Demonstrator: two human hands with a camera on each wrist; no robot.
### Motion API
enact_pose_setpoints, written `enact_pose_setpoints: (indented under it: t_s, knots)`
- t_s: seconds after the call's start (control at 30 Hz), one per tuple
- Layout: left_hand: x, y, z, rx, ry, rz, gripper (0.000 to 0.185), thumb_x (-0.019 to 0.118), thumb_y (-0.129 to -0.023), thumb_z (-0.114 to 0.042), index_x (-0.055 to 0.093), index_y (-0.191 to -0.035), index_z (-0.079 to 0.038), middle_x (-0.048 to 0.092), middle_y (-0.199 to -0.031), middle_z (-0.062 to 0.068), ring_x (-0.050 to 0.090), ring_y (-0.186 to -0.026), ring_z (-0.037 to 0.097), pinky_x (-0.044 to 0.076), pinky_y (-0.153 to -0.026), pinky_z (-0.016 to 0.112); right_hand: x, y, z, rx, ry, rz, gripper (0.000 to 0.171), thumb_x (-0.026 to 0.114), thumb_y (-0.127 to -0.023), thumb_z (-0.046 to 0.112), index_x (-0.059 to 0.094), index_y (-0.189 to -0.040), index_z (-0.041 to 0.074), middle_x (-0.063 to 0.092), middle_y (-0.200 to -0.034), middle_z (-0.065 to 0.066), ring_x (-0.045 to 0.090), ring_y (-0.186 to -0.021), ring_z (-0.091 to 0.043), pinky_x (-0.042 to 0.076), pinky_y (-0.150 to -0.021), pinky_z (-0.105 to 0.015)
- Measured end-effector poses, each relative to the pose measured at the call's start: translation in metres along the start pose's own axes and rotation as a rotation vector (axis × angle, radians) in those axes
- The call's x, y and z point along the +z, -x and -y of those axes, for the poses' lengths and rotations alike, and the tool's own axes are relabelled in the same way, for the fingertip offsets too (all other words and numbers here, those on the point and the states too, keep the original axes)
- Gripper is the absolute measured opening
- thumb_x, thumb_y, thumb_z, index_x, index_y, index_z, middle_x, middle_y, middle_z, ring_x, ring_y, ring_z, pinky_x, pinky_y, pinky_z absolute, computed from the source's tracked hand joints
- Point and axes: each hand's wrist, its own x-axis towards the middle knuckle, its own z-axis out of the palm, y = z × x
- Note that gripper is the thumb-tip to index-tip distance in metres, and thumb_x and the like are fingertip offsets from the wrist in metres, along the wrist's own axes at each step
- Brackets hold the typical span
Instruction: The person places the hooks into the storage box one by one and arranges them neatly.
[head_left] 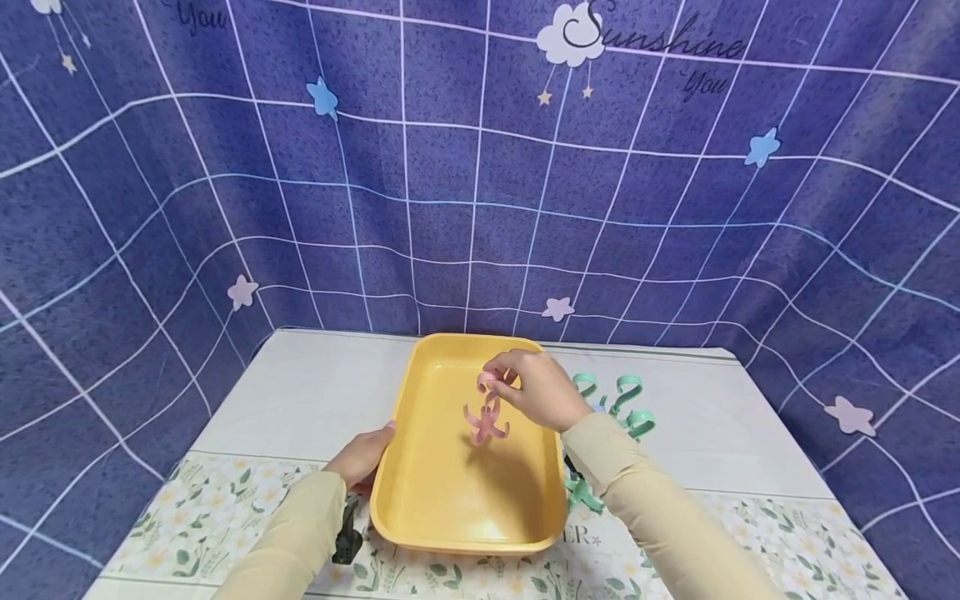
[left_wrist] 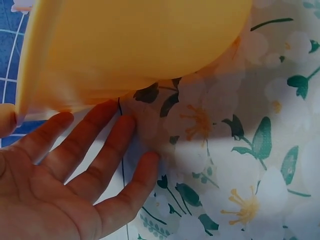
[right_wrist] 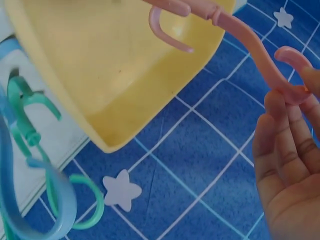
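Observation:
My right hand (head_left: 546,388) pinches the curved top of a pink plastic multi-prong hook (head_left: 487,425) over the yellow tray (head_left: 457,500). Its several upturned prongs hang below the fingers. In the right wrist view, the fingertips and thumb of that hand (right_wrist: 292,165) hold the hook's bent end, and the pink stem (right_wrist: 252,42) reaches toward the tray. My left hand (head_left: 363,455) holds the tray's left side. Seen from the left wrist, the thumb lies at the rim while the left hand's fingers (left_wrist: 95,170) spread along the outer wall (left_wrist: 125,45).
Green multi-prong hooks (head_left: 628,407) lie right of the tray, partly behind my right forearm. Another green piece (head_left: 583,493) is nearer. A blue hook (right_wrist: 64,215) shows in the right wrist view. A blue grid-patterned curtain (head_left: 450,208) stands behind the floral-covered table (head_left: 330,383).

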Motion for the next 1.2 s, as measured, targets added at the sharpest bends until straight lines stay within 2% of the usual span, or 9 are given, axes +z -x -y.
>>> enact_pose_setpoints:
  t_s: [0.37, 0.67, 0.93, 1.1, 1.2]
  knots:
    - [0.001, 0.002, -0.002, -0.011, -0.006, -0.004, 0.063, 0.027, -0.112, -0.043, 0.051, -0.139, 0.008, 0.071, -0.093, 0.012, 0.071, -0.079, 0.023, 0.059, -0.072, 0.042, 0.017, -0.01, 0.004, 0.034, -0.042, -0.039, 0.003, 0.077, -0.093, 0.014, 0.077, -0.096, 0.013, 0.07, -0.084, 0.007, 0.065, -0.075, -0.008, 0.052, -0.071, -0.024]
    - [0.001, 0.0, -0.002, 0.006, -0.01, -0.006, 0.063, 0.028, -0.112, -0.044, 0.053, -0.138, 0.008, 0.07, -0.095, 0.013, 0.071, -0.079, 0.024, 0.059, -0.072, 0.042, 0.024, -0.02, 0.006, 0.077, -0.059, -0.013, 0.004, 0.076, -0.094, 0.016, 0.078, -0.096, 0.013, 0.072, -0.085, 0.006, 0.066, -0.076, -0.012, 0.052, -0.073, -0.026]
    - [0.002, 0.0, -0.001, -0.013, -0.015, -0.016, 0.064, 0.027, -0.112, -0.045, 0.051, -0.139, 0.009, 0.071, -0.094, 0.012, 0.071, -0.079, 0.022, 0.058, -0.071, 0.041, 0.03, -0.028, 0.013, 0.174, -0.073, 0.01, 0.005, 0.076, -0.095, 0.021, 0.079, -0.095, 0.018, 0.072, -0.085, 0.01, 0.065, -0.078, -0.01, 0.05, -0.071, -0.027]
    - [0.002, 0.001, -0.001, -0.006, 0.0, -0.016, 0.064, 0.027, -0.112, -0.044, 0.051, -0.139, 0.009, 0.071, -0.092, 0.011, 0.072, -0.079, 0.024, 0.059, -0.07, 0.04, 0.037, -0.033, 0.015, 0.25, -0.102, 0.001, 0.005, 0.077, -0.094, 0.02, 0.08, -0.096, 0.016, 0.073, -0.088, 0.007, 0.065, -0.078, -0.01, 0.052, -0.074, -0.029]
    - [0.002, 0.001, -0.001, -0.005, 0.002, -0.018, 0.064, 0.027, -0.112, -0.043, 0.051, -0.139, 0.009, 0.071, -0.092, 0.011, 0.072, -0.08, 0.024, 0.059, -0.071, 0.04, 0.042, -0.036, 0.013, 0.266, -0.124, -0.009, 0.005, 0.077, -0.093, 0.019, 0.08, -0.096, 0.015, 0.073, -0.089, 0.005, 0.066, -0.077, -0.01, 0.053, -0.074, -0.029]
